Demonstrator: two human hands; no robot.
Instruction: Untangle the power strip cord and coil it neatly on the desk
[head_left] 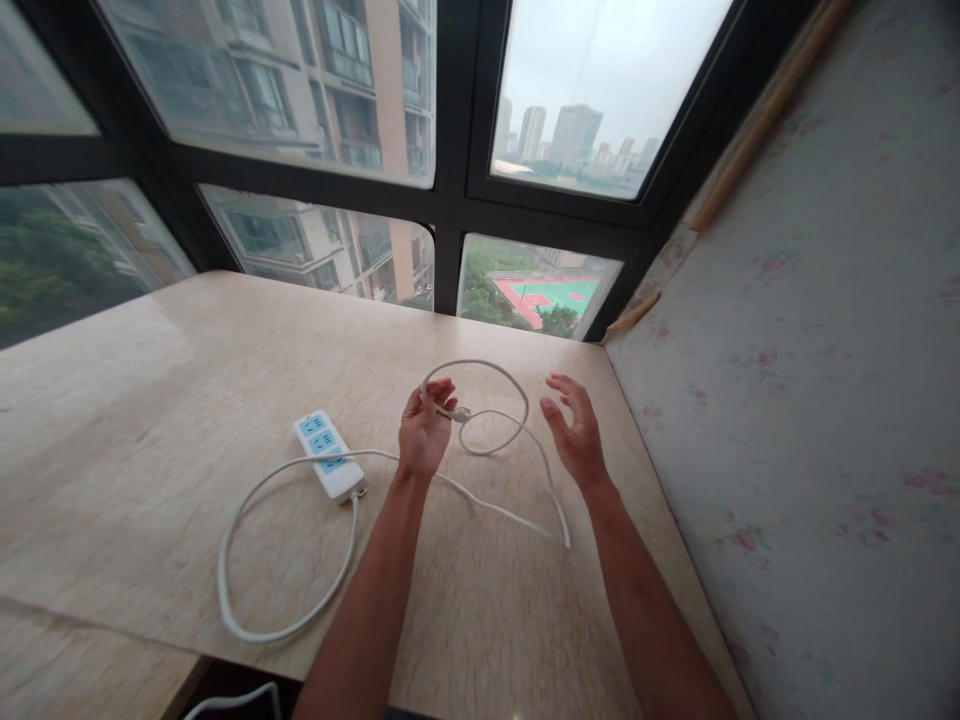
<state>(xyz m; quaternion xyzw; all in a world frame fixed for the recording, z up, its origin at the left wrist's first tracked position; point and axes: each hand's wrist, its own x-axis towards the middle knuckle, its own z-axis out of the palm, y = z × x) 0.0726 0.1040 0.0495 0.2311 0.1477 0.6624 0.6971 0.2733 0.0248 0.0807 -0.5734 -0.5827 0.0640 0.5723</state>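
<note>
My left hand [426,430] is closed on a white power cord [523,385], near the plug [461,413] at its end. From there the cord makes a loop in the air to the right of the hand and runs down toward the counter. To the right of that loop, my right hand [574,430] is raised with thumb and fingers apart, holding nothing. A white power strip [328,455] with blue socket faces lies left of my left hand. Its cord curves in a wide loop on the counter, crosses over the strip and passes behind my left wrist.
A beige marble-patterned counter [135,440] runs up to dark-framed windows [450,200]. A floral-papered wall [810,400] bounds the right side. At the front edge, a dark opening [210,685] shows another piece of white cable [236,700].
</note>
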